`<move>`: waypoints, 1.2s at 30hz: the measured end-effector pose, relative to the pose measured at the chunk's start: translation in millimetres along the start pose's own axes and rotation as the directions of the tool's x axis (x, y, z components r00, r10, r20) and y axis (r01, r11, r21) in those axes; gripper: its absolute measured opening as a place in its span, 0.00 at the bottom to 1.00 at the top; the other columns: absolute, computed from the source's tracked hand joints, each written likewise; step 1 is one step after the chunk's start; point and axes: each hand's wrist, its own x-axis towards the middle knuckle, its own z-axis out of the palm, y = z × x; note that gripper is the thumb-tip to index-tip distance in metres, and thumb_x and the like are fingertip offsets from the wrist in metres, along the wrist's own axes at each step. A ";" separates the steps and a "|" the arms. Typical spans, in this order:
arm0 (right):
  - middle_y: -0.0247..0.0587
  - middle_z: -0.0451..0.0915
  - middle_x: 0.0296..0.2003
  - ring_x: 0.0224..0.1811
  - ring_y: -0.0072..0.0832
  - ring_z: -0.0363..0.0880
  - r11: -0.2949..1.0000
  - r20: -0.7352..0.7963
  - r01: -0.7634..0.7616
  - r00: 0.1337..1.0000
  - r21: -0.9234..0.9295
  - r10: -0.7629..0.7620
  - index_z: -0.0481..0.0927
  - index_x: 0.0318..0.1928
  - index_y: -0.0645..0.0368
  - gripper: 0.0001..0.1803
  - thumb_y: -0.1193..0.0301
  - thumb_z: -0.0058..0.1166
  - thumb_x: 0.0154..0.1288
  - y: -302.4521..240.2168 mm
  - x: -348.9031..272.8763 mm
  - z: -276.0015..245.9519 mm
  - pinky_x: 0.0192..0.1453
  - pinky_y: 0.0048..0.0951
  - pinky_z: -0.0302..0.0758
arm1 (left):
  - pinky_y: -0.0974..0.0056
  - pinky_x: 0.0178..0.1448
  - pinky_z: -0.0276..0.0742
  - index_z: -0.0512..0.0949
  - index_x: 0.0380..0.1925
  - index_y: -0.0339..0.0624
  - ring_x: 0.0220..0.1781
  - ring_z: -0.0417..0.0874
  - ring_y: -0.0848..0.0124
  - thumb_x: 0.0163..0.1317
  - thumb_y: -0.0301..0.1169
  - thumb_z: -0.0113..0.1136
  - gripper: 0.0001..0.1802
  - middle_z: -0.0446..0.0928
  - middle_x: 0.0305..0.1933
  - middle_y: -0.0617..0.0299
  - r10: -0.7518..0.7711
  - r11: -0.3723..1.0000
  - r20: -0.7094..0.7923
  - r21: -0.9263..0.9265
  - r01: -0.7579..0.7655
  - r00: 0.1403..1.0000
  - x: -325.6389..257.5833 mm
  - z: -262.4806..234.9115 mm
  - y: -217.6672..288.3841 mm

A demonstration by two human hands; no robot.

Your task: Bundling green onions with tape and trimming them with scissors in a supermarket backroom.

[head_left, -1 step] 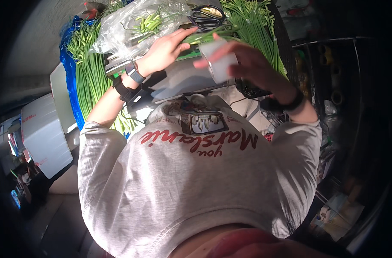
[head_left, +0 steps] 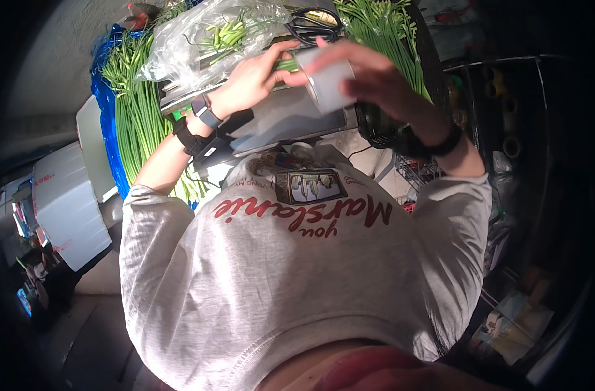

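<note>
My left hand [head_left: 246, 83], a watch-like band on its wrist, is closed around a small bunch of long green stalks [head_left: 286, 66] at the far side of the work surface. In my right hand [head_left: 372, 75] is a wide whitish roll, probably clear tape [head_left: 331, 88], held just right of the bunch; the hand is blurred. Part of the bunch is hidden behind the roll and fingers. Below both hands lies a smooth grey metal surface [head_left: 281, 120]. Just beyond the bunch rest black-handled scissors [head_left: 314, 27].
Green stalks are heaped at the left [head_left: 133, 111] on blue plastic sheeting [head_left: 104, 98], with another heap [head_left: 381, 36] at the far right. A clear plastic bag [head_left: 183, 52] lies beyond my left hand, cut green pieces [head_left: 225, 36] beside it. A white box [head_left: 70, 208] stands left.
My left hand's fingers have curled in around the stalks, where they were stretched out before. The right hand has moved slightly up with the roll, closer to the left fingers.
</note>
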 end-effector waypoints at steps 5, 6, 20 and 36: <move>0.51 0.65 0.60 0.62 0.34 0.65 0.913 0.044 -0.001 0.999 0.408 -0.018 0.56 0.63 0.60 0.26 0.61 0.39 0.69 31.8 74.2 -12.4 0.65 0.34 0.59 | 0.53 0.43 0.73 0.56 0.55 0.41 0.44 0.77 0.49 0.55 0.31 0.59 0.30 0.78 0.43 0.54 0.050 0.999 -0.063 0.006 -0.050 0.997 -34.6 -0.7 -3.9; 0.51 0.62 0.62 0.64 0.35 0.62 0.904 0.064 -0.030 0.998 0.428 0.003 0.55 0.63 0.61 0.26 0.62 0.38 0.69 41.7 80.3 -10.7 0.66 0.36 0.57 | 0.54 0.43 0.73 0.56 0.54 0.41 0.44 0.78 0.50 0.55 0.30 0.60 0.30 0.78 0.43 0.55 0.064 0.998 -0.083 -0.011 -0.065 0.994 -43.6 -4.9 -1.4; 0.47 0.69 0.57 0.65 0.32 0.61 0.754 0.320 -0.211 0.947 0.622 0.002 0.47 0.66 0.62 0.45 0.72 0.61 0.53 114.2 61.8 86.3 0.69 0.37 0.52 | 0.68 0.53 0.70 0.57 0.41 0.40 0.48 0.74 0.70 0.58 0.17 0.53 0.16 0.71 0.44 0.52 0.001 0.869 -0.363 -0.461 -0.180 0.932 -105.4 -23.5 -19.9; 0.48 0.73 0.49 0.50 0.30 0.75 0.842 0.093 -0.348 0.935 0.413 0.341 0.31 0.69 0.56 0.46 0.75 0.51 0.63 77.2 -24.6 87.9 0.57 0.30 0.67 | 0.70 0.49 0.73 0.65 0.48 0.37 0.42 0.78 0.71 0.56 0.18 0.57 0.20 0.78 0.41 0.55 -0.286 0.733 -0.536 -0.656 -0.179 0.794 -27.3 -37.2 -53.6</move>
